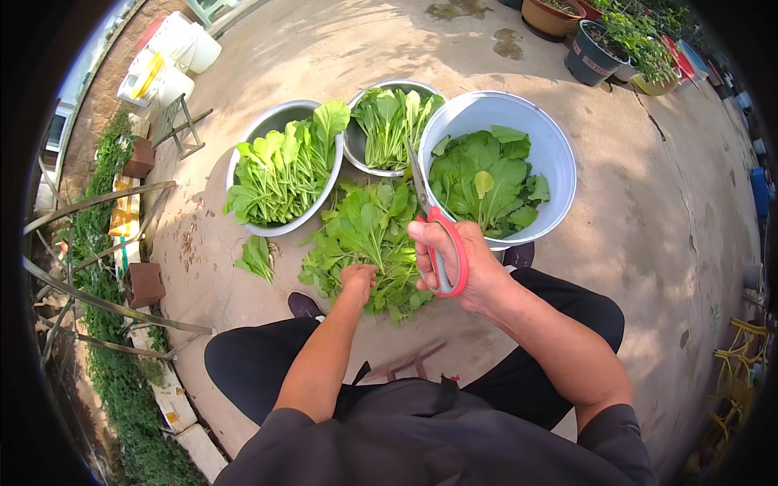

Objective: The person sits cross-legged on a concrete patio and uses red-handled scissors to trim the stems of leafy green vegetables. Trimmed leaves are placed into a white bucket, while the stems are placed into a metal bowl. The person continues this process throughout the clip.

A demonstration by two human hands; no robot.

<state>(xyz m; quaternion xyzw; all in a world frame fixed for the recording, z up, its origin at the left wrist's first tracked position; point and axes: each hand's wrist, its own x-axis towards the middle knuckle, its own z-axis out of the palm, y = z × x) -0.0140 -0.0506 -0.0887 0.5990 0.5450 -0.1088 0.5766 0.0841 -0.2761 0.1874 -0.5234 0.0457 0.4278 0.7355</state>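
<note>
My right hand is wrapped around the red and grey handles of a pair of scissors. Their blades look closed and point away from me, beside the rim of a white plastic bucket. Leafy greens lie low inside that bucket. My left hand grips the stem end of a leafy green plant over a loose pile of greens on the ground. Bunched greens fill a metal basin on the left. A second metal basin behind it holds more bunches.
A small bunch lies left of the pile on the concrete ground. White buckets and a folding stool stand at the far left. A metal frame borders the left-hand plants. Potted plants stand far right.
</note>
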